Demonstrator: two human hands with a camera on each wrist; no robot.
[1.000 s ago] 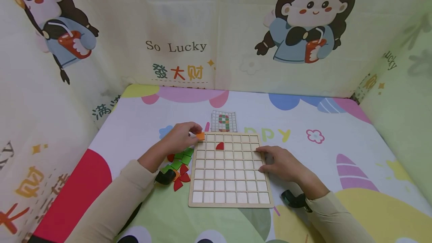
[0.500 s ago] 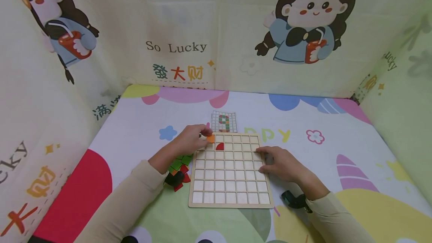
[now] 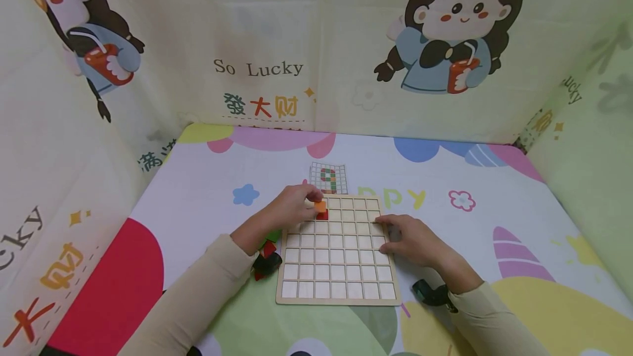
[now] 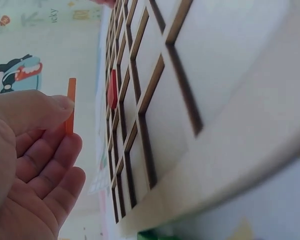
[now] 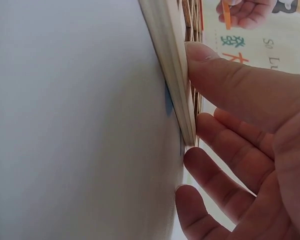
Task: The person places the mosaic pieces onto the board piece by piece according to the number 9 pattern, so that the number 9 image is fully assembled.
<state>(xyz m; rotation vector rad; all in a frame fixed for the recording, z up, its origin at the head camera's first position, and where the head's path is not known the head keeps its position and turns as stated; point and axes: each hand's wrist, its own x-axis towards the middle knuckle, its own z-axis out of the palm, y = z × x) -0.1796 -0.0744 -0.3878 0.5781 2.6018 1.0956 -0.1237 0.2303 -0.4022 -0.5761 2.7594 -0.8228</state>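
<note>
In the head view, my left hand holds an orange square tile over the upper left of a wooden grid board. A red quarter-round tile sits in a cell just below it, partly covered. The left wrist view has the orange tile edge-on, pinched between thumb and fingers, apart from the board. My right hand rests on the board's right edge. Its thumb touches the rim in the right wrist view, with the fingers loosely bent and not wrapped round it.
A small pattern card with coloured squares lies behind the board. Left of the board, green tiles and red tiles are partly hidden by my left wrist and its black camera. Printed cloth walls enclose the table.
My left hand has carried the orange tile rightward, from the board's top left corner to above the red tile. The right hand and the board have stayed put.
</note>
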